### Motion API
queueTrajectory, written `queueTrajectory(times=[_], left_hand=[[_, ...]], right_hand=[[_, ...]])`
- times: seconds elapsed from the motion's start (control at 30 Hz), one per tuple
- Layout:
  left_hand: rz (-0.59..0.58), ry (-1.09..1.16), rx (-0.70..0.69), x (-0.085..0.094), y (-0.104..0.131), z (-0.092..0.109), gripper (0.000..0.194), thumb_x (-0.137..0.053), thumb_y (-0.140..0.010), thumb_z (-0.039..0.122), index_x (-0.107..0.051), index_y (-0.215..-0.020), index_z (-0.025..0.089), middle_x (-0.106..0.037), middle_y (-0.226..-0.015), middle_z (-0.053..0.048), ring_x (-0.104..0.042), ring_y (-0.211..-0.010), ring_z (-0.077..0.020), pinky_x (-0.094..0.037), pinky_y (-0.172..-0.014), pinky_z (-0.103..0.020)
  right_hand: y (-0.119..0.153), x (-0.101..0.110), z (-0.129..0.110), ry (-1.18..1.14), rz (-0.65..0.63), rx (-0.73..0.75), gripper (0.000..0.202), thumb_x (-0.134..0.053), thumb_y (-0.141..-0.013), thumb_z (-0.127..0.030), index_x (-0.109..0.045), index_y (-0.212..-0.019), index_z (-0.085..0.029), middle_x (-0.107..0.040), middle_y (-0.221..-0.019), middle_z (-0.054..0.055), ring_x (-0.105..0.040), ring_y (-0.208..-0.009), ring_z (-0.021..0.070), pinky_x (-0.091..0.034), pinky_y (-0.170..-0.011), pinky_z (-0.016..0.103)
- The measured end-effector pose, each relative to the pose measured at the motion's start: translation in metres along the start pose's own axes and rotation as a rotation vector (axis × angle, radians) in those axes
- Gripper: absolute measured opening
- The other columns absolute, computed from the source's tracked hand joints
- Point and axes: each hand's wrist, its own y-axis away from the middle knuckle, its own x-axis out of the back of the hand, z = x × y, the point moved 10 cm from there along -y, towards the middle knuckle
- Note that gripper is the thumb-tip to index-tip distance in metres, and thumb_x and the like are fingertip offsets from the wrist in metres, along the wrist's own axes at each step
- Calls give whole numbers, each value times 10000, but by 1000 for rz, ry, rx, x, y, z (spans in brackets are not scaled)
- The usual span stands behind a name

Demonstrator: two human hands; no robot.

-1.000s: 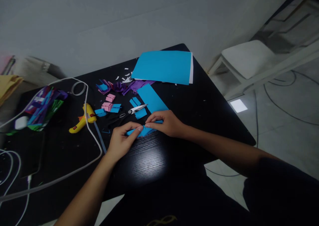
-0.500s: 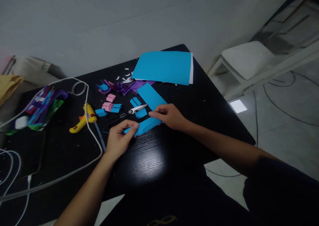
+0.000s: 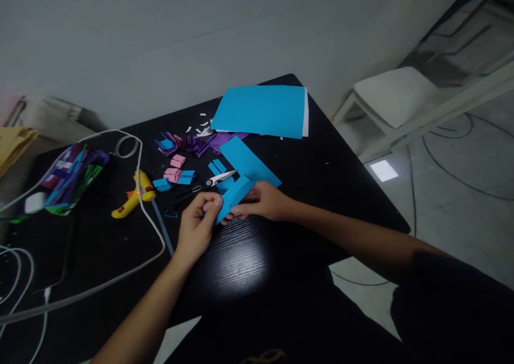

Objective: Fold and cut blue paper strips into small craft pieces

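Observation:
My left hand [image 3: 199,222] pinches a folded blue paper strip [image 3: 236,194] between thumb and fingers, above the near part of the black table. At the strip's lower right edge is my right hand [image 3: 268,201], its thumb and fingers closed on the paper, with some fingertips hidden behind it. Just beyond the hands, scissors [image 3: 219,179] with dark handles lie with their blades pointing right. A larger blue paper piece [image 3: 249,158] rests flat behind the strip. Small folded blue pieces [image 3: 186,177] and pink pieces [image 3: 173,174] sit left of the scissors.
A yellow glue gun [image 3: 138,195] with a white cable [image 3: 155,227] lies at left, near a bundle of coloured strips [image 3: 74,176]. Blue sheets [image 3: 261,110], purple paper [image 3: 219,141] and white scraps are at the back. A white chair [image 3: 395,93] stands beyond the table's right side.
The blue strip has turned so its far end points up and away. My right hand has moved from its right end down and left to its lower edge.

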Motion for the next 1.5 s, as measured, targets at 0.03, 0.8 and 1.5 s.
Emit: queueTrajectory(times=[0.03,0.8,1.5], left_hand=[[-17,10,3,-3,1,-1,268,-686,-922,456,-642,-918,191,-710,-696,-14,-672,-586,-158,-567,-583,-265],[-43,-1,-104,-9,1,9,224,-774,-861,363,-673,-932,176,-711,-688,7,-664,-604,-130,-549,-613,-249],[-55,4,-151,-10,2,14,174,-749,-876,338,-646,-887,199,-684,-683,16,-658,-605,-132,-537,-610,-248]], right_hand=[[0,0,1,11,2,7,291,-861,-743,-308,-744,-920,-110,-778,-895,82,-743,-830,183,-630,-715,297],[2,10,-1,46,109,40,271,-870,-720,-275,-709,-881,-128,-760,-814,39,-731,-687,143,-625,-585,237],[2,12,-6,16,133,67,239,-880,-710,-282,-708,-813,-152,-731,-721,-2,-696,-635,118,-594,-609,238]])
